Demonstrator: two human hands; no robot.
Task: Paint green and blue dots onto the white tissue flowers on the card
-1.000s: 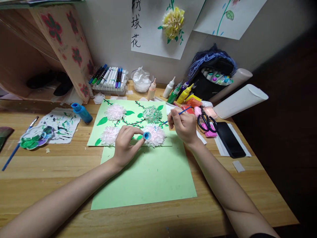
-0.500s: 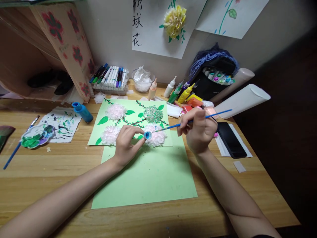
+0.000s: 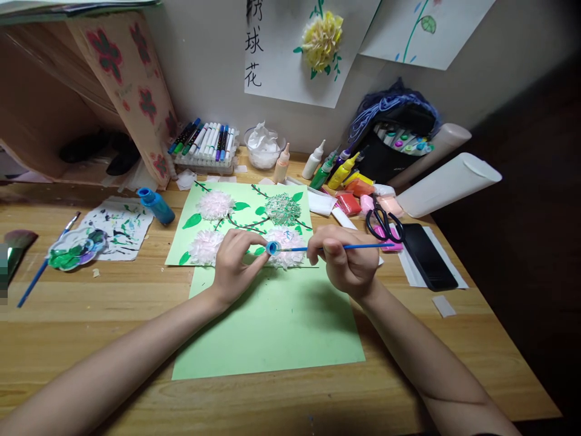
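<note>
Pinched between the thumb and finger of my left hand (image 3: 236, 260) is a small blue bottle cap (image 3: 273, 248), its hollow side showing blue paint. My right hand (image 3: 347, 257) grips a thin blue paintbrush (image 3: 367, 246), held nearly level. The brush tip meets the cap's opening; how far in it reaches I cannot tell. Both are above a pale green card (image 3: 247, 209) with painted leaves, dark stems and fluffy paper flowers. Three flowers are whitish pink, one with blue strokes (image 3: 287, 235), and one is green (image 3: 282, 209). Under the card lies a plain green sheet (image 3: 267, 327).
An uncapped blue paint bottle (image 3: 157, 206) stands left of the card, near a smeared palette (image 3: 77, 249) and a paint-marked tissue (image 3: 129, 227). Black scissors (image 3: 385, 223) and a phone (image 3: 429, 257) lie on the right. Markers (image 3: 206, 142) and paint bottles (image 3: 342, 171) line the back.
My right hand has moved left and down, bringing the brush from a slant to nearly level with its tip at the cap. The scissors are now uncovered. My left hand keeps its hold.
</note>
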